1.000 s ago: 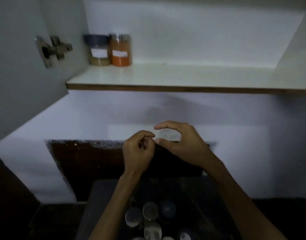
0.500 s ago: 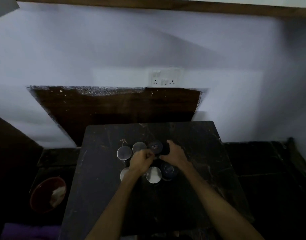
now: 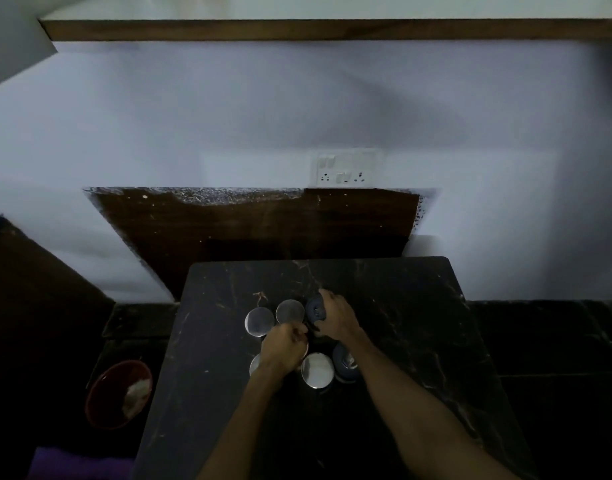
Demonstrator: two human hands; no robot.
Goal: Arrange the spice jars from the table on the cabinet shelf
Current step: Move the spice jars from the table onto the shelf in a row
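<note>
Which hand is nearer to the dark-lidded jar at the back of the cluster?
The right hand. It wraps the dark-lidded jar from the right side. The left hand sits closer to the person, over the silver-lidded jars, not touching that jar.

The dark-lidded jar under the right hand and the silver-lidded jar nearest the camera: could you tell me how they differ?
The dark-lidded jar has a dull navy lid; the silver-lidded jar has a shiny metallic one. The dark-lidded jar is gripped by the right hand at the far row; the silver-lidded jar stands untouched, nearer. Both stand upright on the black table.
</note>
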